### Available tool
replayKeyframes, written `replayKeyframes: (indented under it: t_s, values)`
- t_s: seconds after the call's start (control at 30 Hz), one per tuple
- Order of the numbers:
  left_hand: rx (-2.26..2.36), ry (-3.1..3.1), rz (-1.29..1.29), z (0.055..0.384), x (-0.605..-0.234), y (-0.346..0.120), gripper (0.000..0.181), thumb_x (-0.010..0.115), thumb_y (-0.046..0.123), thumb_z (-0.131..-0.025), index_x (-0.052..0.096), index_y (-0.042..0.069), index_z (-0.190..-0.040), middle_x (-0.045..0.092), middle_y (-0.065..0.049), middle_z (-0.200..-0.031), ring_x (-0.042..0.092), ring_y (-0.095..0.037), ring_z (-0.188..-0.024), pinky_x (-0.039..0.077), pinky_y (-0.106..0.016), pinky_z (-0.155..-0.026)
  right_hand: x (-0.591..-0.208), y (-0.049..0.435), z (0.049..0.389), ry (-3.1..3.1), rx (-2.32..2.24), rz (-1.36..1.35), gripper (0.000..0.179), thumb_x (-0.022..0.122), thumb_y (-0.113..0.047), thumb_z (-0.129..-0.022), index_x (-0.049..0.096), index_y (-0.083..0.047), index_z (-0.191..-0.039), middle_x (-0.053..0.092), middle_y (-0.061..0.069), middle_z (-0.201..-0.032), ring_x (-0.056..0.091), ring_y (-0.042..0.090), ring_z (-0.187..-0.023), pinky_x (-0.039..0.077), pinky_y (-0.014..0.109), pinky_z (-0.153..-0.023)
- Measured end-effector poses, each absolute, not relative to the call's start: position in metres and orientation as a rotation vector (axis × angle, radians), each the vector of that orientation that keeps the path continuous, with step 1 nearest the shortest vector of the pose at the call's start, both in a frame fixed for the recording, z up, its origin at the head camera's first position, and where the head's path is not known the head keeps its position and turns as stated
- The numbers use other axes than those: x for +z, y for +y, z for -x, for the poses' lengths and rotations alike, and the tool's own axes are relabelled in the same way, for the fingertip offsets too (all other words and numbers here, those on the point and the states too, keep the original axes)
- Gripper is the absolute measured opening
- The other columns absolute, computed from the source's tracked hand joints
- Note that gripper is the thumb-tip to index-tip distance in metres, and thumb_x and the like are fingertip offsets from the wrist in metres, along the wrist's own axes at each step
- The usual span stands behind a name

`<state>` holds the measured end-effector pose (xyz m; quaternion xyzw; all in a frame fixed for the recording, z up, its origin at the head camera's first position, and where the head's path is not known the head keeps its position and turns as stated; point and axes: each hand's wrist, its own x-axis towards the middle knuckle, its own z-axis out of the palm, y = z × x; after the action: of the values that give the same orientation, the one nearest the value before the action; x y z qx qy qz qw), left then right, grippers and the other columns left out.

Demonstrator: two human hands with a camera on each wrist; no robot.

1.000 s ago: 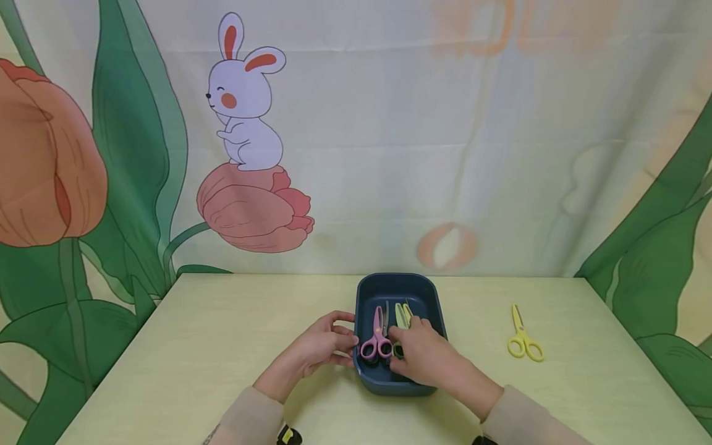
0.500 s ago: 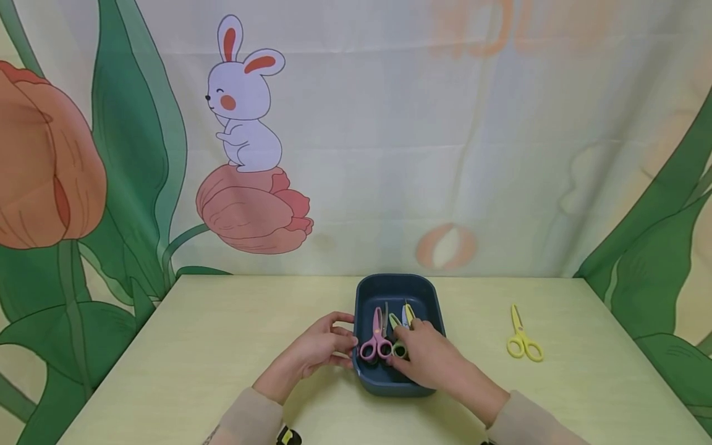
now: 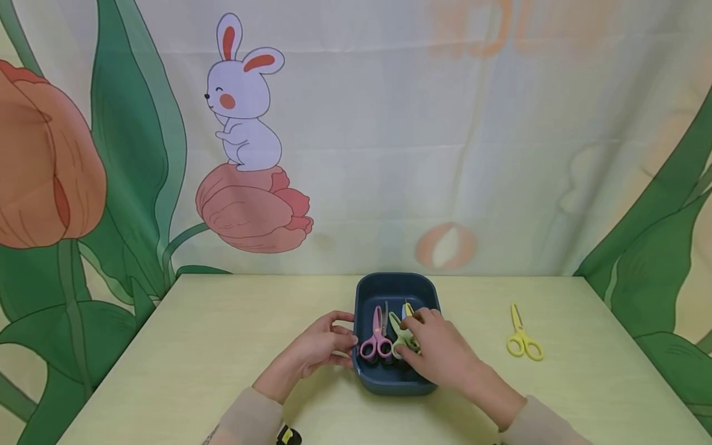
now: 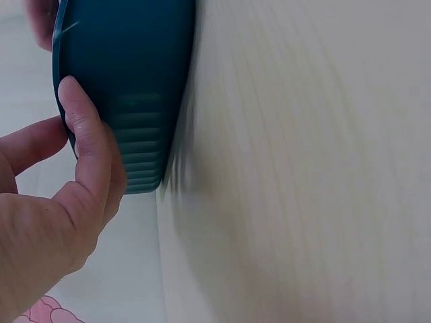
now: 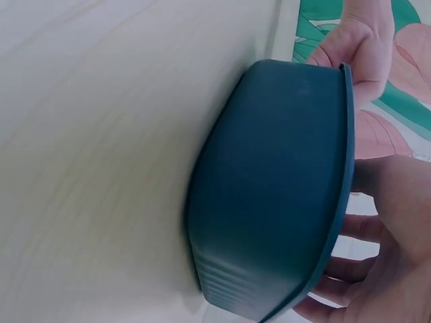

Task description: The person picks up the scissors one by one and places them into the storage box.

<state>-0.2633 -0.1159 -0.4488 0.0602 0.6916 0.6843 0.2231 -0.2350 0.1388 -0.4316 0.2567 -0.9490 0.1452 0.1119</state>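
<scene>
A dark blue plastic bin (image 3: 395, 388) stands on the table. My left hand (image 3: 322, 345) holds its left rim; in the left wrist view a finger (image 4: 84, 118) lies along the outer wall. Inside, pink-purple scissors (image 3: 377, 335) lie at the left, overlapping dark-handled scissors. Green scissors (image 3: 396, 321) lie to their right with the blades pointing away. My right hand (image 3: 439, 349) reaches over the right rim, fingers spread, thumb tip right at the green handle. Another pair with yellow-edged blades (image 3: 408, 309) is partly hidden by this hand.
Yellow scissors (image 3: 523, 337) lie on the table (image 3: 250, 296) right of the bin. A printed cloth (image 3: 361, 154) with a rabbit and tulips hangs directly behind the table's far edge.
The green scissors have shifted and come down beside the pink-purple pair. My right hand has drawn back to the right with its fingers spreading. The left hand stays put.
</scene>
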Motion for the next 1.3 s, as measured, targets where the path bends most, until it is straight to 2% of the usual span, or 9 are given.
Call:
replayKeyframes:
  t_s: [0.2,0.43,0.83,1.07,1.3]
  values:
    - [1.889,1.915,-0.16,0.263,-0.449,-0.116,0.054,0.06,-0.001,-0.098,0.037,-0.004,-0.147,0.057,-0.024,-0.112,0.061,-0.023,-0.08,0.061,-0.036,-0.07,-0.429,0.149,0.233,-2.761,0.523,-0.739,0.029,0.077,-0.028,-0.094,0.071,-0.006,-0.112,0.063,0.011,-0.114,0.057,0.03,-0.105,0.052,0.047,-0.084]
    - [1.885,1.915,-0.158,0.262,-0.448,-0.116,0.054,0.061,-0.001,-0.098,0.038,-0.004,-0.147,0.057,-0.022,-0.111,0.062,-0.023,-0.08,0.061,-0.036,-0.07,-0.425,0.164,0.23,-2.661,0.663,-0.753,0.021,0.078,-0.019,-0.092,0.069,-0.009,-0.108,0.061,0.01,-0.114,0.057,0.033,-0.109,0.051,0.05,-0.091]
    - [1.883,1.916,-0.166,0.263,-0.448,-0.117,0.054,0.06,-0.001,-0.098,0.038,-0.003,-0.147,0.057,-0.024,-0.112,0.062,-0.024,-0.08,0.061,-0.036,-0.071,-0.419,0.203,0.225,-2.572,0.737,-0.618,0.019,0.074,-0.015,-0.094,0.068,-0.008,-0.111,0.06,0.01,-0.115,0.055,0.036,-0.113,0.048,0.051,-0.092]
    - [1.878,1.917,-0.166,0.263,-0.447,-0.116,0.053,0.06,-0.002,-0.098,0.038,-0.004,-0.147,0.057,-0.025,-0.113,0.062,-0.024,-0.079,0.061,-0.036,-0.07,-0.427,0.23,0.226,-2.617,0.719,-0.503,0.021,0.075,-0.015,-0.094,0.069,-0.008,-0.111,0.061,0.015,-0.117,0.056,0.038,-0.11,0.047,0.052,-0.089]
    - [1.874,1.914,-0.175,0.262,-0.447,-0.117,0.054,0.061,-0.001,-0.098,0.037,-0.004,-0.147,0.058,-0.024,-0.111,0.062,-0.023,-0.079,0.061,-0.036,-0.07,-0.435,0.252,0.229,-2.694,0.691,-0.4,0.027,0.073,-0.017,-0.094,0.067,-0.003,-0.116,0.058,0.024,-0.122,0.052,0.046,-0.115,0.046,0.059,-0.092]
